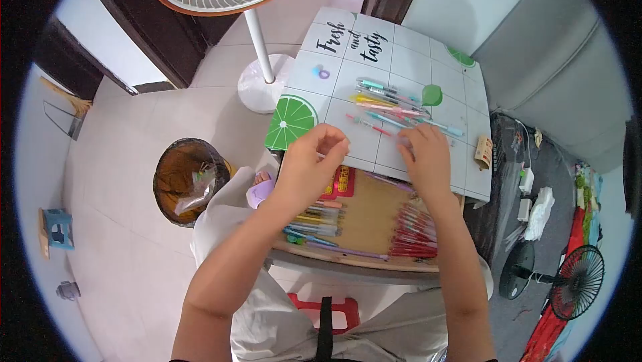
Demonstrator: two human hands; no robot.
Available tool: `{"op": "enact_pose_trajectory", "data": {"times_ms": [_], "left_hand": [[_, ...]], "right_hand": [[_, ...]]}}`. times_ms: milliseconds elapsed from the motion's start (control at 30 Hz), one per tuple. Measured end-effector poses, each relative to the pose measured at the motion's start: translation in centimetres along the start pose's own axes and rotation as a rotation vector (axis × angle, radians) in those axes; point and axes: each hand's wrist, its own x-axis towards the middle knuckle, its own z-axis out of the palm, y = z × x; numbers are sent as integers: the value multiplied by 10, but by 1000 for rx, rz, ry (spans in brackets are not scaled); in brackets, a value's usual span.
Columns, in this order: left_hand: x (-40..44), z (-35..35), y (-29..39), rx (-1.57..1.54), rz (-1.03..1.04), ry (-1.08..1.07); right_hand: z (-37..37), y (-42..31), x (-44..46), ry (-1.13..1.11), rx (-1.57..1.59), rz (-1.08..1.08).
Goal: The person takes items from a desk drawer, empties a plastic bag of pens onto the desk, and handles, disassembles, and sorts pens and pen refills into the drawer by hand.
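Note:
Over the near left edge of the tiled-pattern tabletop (361, 141), my left hand (314, 165) is curled, thumb and fingertips together, with nothing visible in it. My right hand (426, 158) is at the near side of a loose pile of pens, its thumb and forefinger apart. A light blue pen (386, 120) lies just beyond its fingers. To their left rests a slim pen with a red end (369, 125). Yellow pens (371, 100) and a teal-ended clear pen (378, 86) lie farther back. My palm hides whatever is under it.
Below the tabletop, an open drawer (368, 218) holds red pens (414, 231), assorted pens (314, 221) and a red packet (344, 181). A purple ring-like item (324, 74) lies on the tabletop. A lined bin (187, 181) and a standing fan (261, 41) are at left; a black fan (578, 282) is at right.

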Motion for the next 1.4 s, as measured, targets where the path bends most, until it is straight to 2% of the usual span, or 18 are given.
{"op": "enact_pose_trajectory", "data": {"times_ms": [200,267,300,367,400,467,667,767,900,1000,1067,1100,1167,1200,1267,1300,1367,1400], "left_hand": [[-2,6,5,-240,-182,-4],[-3,9,5,-381,-190,28],[-5,10,8,-380,-195,27],[-9,13,18,-570,-197,-4],[-10,15,17,-573,-208,-14],[-13,19,14,-582,-203,-30],[-17,26,14,-731,-327,-286],[-19,31,17,-704,-355,-292],[-23,39,23,-732,-324,-291],[-27,44,26,-685,-304,-293],[-33,50,25,-552,-196,-341],[-37,53,26,-558,-208,-352],[-42,61,27,-481,-155,-392],[-43,63,26,-483,-162,-407],[-43,63,22,-308,-133,-523],[-44,65,21,-311,-131,-534],[-45,67,17,-264,-214,-475],[-44,67,14,-266,-211,-480]], "right_hand": [[-17,-7,-8,-122,19,26],[-31,-17,-19,-344,637,393],[-32,-19,-29,-346,639,397],[-37,-20,-49,-480,1249,756],[-42,-23,-57,-478,1247,772],[-56,-31,-66,-582,1568,1008],[-70,-44,-88,-689,1869,1006],[-68,-39,-94,-740,1965,999],[-67,-37,-97,-758,1976,986],[-72,-38,-92,-702,1832,1084],[-73,-29,-88,-793,1608,883],[-74,-26,-88,-787,1608,902],[-76,-16,-87,-751,1367,702],[-76,-10,-87,-741,1368,718],[-78,6,-87,-552,876,393],[-81,16,-87,-546,871,402],[-88,33,-90,-456,435,263],[-95,35,-89,-526,298,325]]}}
